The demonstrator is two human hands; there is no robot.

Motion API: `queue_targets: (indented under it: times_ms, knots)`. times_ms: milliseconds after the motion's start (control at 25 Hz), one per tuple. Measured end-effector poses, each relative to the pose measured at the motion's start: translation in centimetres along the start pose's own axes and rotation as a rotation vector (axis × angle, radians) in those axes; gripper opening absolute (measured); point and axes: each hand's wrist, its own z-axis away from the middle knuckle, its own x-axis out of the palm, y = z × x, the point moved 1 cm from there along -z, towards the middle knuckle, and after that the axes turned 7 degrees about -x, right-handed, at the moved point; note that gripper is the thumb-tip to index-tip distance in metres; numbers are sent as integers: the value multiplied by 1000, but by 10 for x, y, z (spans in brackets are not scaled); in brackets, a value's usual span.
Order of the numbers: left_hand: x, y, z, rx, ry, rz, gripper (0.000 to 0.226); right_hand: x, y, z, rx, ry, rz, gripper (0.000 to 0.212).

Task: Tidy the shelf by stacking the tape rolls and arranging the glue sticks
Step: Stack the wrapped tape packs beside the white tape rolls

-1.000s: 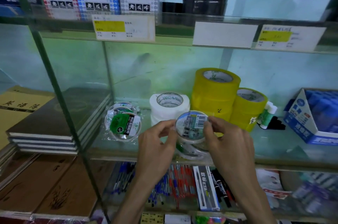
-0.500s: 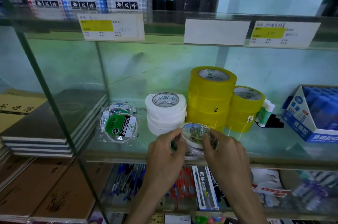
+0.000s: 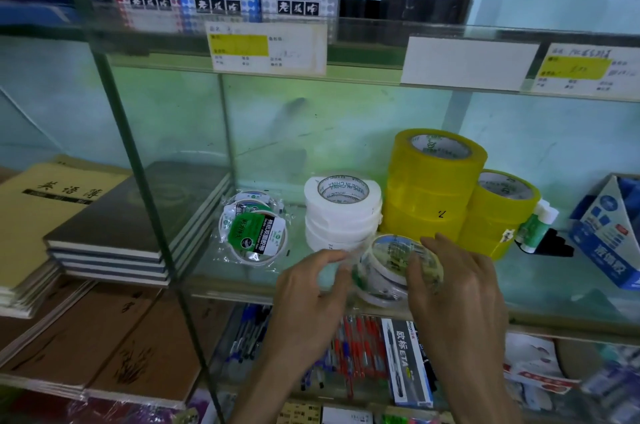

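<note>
Two hands on one small tape roll at the front of the shelf

Both the left hand (image 3: 311,288) and the right hand (image 3: 457,285) pinch the sides of a small tape roll (image 3: 391,255) in clear wrap, held over more small rolls at the front edge of the glass shelf (image 3: 554,288). Just behind it stands the white tape stack (image 3: 341,212), then a tall yellow stack (image 3: 433,191) and a shorter yellow stack (image 3: 498,215) to its right. A glue stick (image 3: 535,226) leans against the shorter one, near a blue box (image 3: 609,240); wrapped green-labelled rolls (image 3: 254,233) lie to the left
</note>
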Motion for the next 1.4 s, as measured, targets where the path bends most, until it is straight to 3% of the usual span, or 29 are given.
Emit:
queue_targets:
  times_ms: [120, 240, 360, 560, 680, 880, 1200, 1400]
  knots:
    - [-30, -14, -6, -97, 130, 49, 18, 1, -41, 8, -113, 15, -170, 20]
    - [-59, -26, -13, -145, 299, 79, 21, 26, -82, 16, -171, -191, -288, 28]
    - [-80, -37, -20, -190, 364, 11, 26, 57, -105, 12, -147, -446, -314, 35]
    - [-92, -49, -25, -227, 403, -86, 30, 94, -113, 3, -65, -620, -279, 37]
    - [-96, -51, -28, -235, 404, -101, 31, 108, -113, 0, -71, -617, -188, 26]
    - [-98, -53, -36, -266, 377, -142, 37, 112, -113, 0, -94, -592, -150, 29]
    - [-95, -52, -31, -238, 383, -134, 32, 117, -113, 0, -13, -536, -358, 41]
    - [-105, -33, -10, -127, 516, -13, 22, 75, -122, 0, -148, -374, -458, 20]
